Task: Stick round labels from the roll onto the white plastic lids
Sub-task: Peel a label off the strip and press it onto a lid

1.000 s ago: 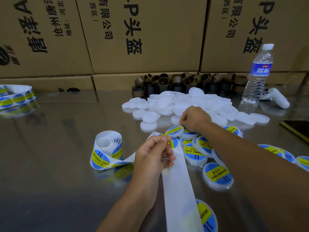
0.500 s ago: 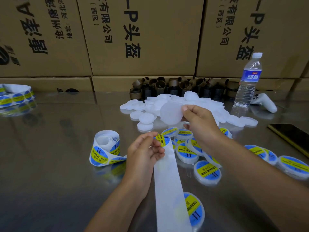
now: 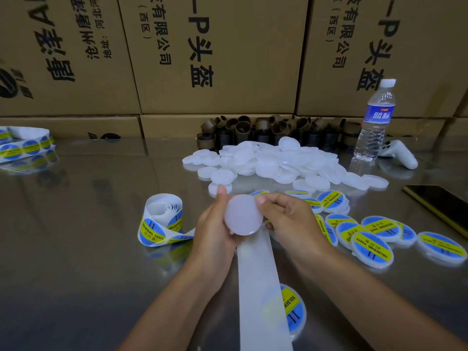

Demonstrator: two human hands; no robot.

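A blank white plastic lid is held upright between both hands above the table's middle. My left hand cups its left edge with the thumb raised, and my right hand pinches its right edge. The label roll with blue and yellow round labels stands to the left. Its bare backing strip runs from under my hands toward me. The label I peeled is hidden behind the lid. A pile of blank white lids lies behind my hands. Several labelled lids lie to the right.
A water bottle and a white controller stand at the back right, with a dark phone at the right edge. Brown cardboard cores line the wall of cartons. Another label strip lies far left. One labelled lid sits under the backing strip.
My right hand picked a blank lid from the pile and brought it down to my left hand. Both hands now hold it together over the backing strip.
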